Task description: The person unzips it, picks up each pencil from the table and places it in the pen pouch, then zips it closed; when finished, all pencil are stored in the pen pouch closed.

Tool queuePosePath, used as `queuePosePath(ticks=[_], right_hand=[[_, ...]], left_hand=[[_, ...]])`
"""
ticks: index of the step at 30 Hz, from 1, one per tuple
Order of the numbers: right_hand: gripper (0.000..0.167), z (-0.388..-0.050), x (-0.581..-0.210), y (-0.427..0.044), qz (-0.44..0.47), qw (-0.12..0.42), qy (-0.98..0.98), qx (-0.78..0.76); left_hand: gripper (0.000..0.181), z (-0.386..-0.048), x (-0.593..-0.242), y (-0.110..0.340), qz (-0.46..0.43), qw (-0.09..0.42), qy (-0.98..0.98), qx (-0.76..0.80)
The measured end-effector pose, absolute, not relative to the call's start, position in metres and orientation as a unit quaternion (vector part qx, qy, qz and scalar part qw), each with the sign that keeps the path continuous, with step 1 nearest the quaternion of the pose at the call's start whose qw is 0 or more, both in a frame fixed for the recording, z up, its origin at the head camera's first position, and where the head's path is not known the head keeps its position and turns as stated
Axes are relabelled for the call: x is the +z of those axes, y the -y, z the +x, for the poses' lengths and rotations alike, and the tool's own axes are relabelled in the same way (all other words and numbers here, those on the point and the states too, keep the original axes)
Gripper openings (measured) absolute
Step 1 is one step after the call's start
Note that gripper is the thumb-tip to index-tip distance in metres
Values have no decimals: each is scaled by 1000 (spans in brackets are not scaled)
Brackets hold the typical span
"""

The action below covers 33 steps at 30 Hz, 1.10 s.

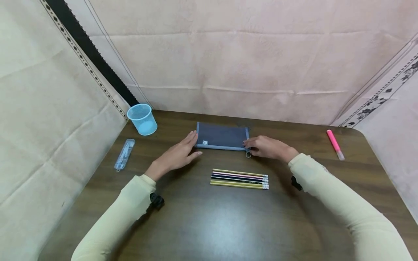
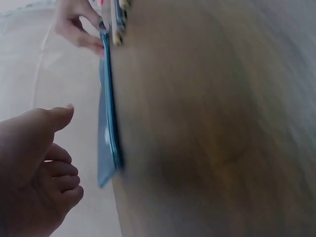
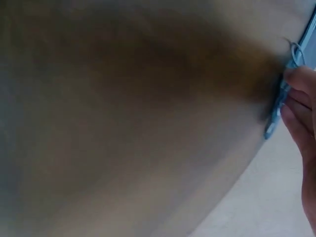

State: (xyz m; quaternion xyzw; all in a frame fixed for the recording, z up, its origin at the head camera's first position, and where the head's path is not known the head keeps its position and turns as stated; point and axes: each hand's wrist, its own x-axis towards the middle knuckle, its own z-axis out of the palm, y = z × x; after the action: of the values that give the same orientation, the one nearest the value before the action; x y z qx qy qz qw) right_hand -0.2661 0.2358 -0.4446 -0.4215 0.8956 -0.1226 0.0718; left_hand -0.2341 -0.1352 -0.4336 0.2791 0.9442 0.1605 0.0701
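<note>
A dark blue zipper pouch [image 1: 222, 136] with lighter blue edging lies flat toward the back of the table. At its left edge is my left hand [image 1: 179, 152], fingers extended and thumb apart; in the left wrist view this hand [image 2: 39, 173] grips nothing. My right hand [image 1: 269, 146] pinches the pouch's right edge near the front corner, close to a metal ring [image 1: 248, 154]. The right wrist view shows the thumb and fingers [image 3: 298, 101] on that edge. Several pencils [image 1: 240, 179] lie side by side in front of the pouch.
A light blue mesh cup [image 1: 142, 119] stands at the back left of the wooden table [image 1: 209, 224]. Nearer lies a clear bluish case [image 1: 125, 154], contents unclear. A pink marker [image 1: 335, 144] lies far right. Pale cloth [image 1: 228, 65] hangs behind the table.
</note>
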Motion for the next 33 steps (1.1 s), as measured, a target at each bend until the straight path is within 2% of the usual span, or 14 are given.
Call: queuePosePath(ticks=[7, 13, 23, 27, 33], right_hand=[[20, -259, -454, -242, -419, -23, -887, -192], [20, -255, -445, -239, -380, -34, -889, -254], [22, -253, -429, -228, -361, -30, -881, -303], [22, -253, -427, -227, -369, -35, -876, -308], [23, -247, -432, -228, -365, -24, -881, -299]], left_hand=[[47, -226, -418, 85, 321, -36, -925, 201], [22, -218, -416, 34, 317, -106, -910, 245], [18, -223, -432, -4, 304, -69, -920, 239], [20, -222, -440, -7, 302, -74, -915, 256], [13, -220, -442, -7, 291, -106, -903, 297]])
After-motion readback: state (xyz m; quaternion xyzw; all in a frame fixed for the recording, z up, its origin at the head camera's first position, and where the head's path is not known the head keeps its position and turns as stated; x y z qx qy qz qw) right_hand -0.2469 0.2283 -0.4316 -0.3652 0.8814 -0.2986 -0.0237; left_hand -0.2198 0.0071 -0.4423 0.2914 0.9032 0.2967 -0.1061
